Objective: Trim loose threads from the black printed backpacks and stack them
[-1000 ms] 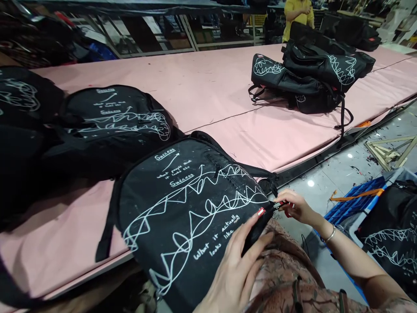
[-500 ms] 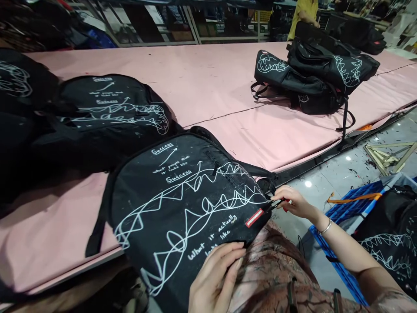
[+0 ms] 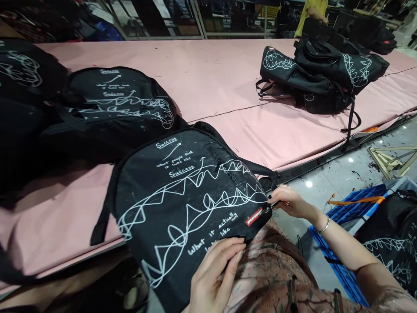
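Note:
A black backpack (image 3: 163, 187) with white scribbled lines and lettering lies tilted across the table's front edge and toward my lap. My left hand (image 3: 216, 271) grips its near lower edge, fingers pressed together over the fabric beside the words. In my right hand (image 3: 291, 202), closed, is a pair of small thread snips (image 3: 275, 204). Their tips reach the red label (image 3: 254, 217) at the backpack's lower right corner. My fingers cover most of the handles.
Another printed backpack (image 3: 120, 93) and dark bags lie left on the pink table (image 3: 208, 69). A pile of backpacks (image 3: 325, 74) rests at the right. Beside me stands a blue crate (image 3: 352, 204) holding a printed bag. A person in yellow (image 3: 309, 15) is far back.
My right hand has brought the snips slightly left, from the backpack's corner edge onto the red label. My left hand stays on the lower edge. The view has shifted a little.

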Motion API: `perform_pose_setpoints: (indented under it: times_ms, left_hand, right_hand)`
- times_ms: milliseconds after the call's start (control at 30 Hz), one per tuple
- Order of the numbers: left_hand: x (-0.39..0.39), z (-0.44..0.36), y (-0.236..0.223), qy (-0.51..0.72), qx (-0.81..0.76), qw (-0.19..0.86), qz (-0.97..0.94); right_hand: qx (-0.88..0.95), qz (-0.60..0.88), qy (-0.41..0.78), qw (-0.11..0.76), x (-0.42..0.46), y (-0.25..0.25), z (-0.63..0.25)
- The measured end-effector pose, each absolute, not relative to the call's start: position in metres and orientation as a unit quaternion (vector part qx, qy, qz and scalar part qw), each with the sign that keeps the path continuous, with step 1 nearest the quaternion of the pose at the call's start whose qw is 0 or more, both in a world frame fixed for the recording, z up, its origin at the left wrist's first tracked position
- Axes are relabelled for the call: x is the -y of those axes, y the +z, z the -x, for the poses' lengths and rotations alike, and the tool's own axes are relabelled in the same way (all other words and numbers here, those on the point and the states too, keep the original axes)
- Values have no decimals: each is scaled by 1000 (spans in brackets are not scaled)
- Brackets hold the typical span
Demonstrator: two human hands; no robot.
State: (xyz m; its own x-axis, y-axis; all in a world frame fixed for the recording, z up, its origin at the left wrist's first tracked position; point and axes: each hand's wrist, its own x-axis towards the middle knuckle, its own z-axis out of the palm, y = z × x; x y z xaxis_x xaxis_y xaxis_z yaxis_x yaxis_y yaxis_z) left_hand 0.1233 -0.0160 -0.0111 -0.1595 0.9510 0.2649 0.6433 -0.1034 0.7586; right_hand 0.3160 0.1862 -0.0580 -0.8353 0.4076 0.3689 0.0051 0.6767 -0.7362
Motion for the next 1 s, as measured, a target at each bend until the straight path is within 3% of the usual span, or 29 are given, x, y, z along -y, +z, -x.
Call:
perform_pose_setpoints:
  times_ms: [467, 600, 733, 833, 1000]
  left_hand:
    - [16, -125, -10, 418, -638, 175, -622]
    - [13, -122, -7, 417, -647, 182, -612]
    - [-8, -113, -1, 390, -680, 197, -589]
    - [-36, -107, 3, 342, -692, 172, -612]
    - [-75, -110, 10, 219, -692, 194, -660]
  right_hand:
    - [915, 84, 330, 218, -169, -24, -292]
    - [875, 81, 425, 218, -164, -21, -294]
    - [802, 229, 522, 180, -178, -26, -308]
    - [755, 318, 560, 123, -195, -33, -319]
    - [735, 302, 599, 98, -211, -38, -324]
